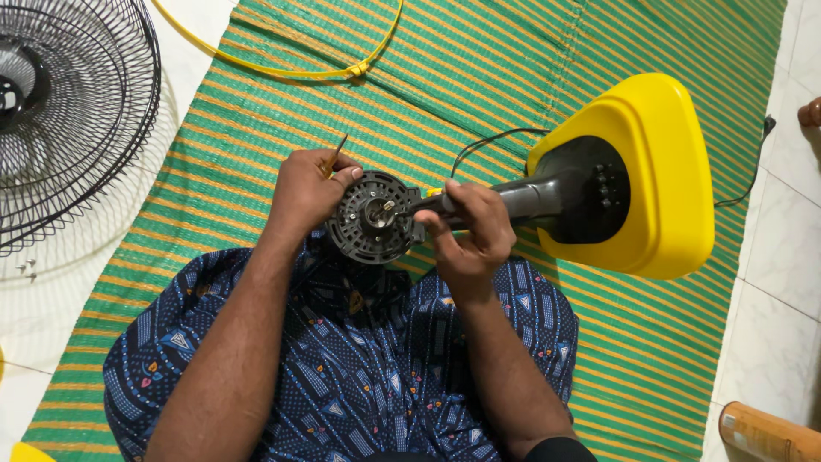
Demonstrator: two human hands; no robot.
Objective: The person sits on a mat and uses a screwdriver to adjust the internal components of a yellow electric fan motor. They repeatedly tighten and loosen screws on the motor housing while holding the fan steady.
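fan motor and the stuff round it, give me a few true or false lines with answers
1. The left hand rests on the fan motor. True.
2. The fan base is red. False: it is yellow with a black centre.
3. The wire grille lies on the motor. False: it lies apart, on the floor at upper left.
4. The right hand grips the black neck beside the motor. True.
5. The mat is striped green. True.

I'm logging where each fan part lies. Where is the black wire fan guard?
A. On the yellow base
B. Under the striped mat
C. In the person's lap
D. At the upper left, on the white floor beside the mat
D: the black wire fan guard lies at upper left on the white floor, beside the green striped mat.
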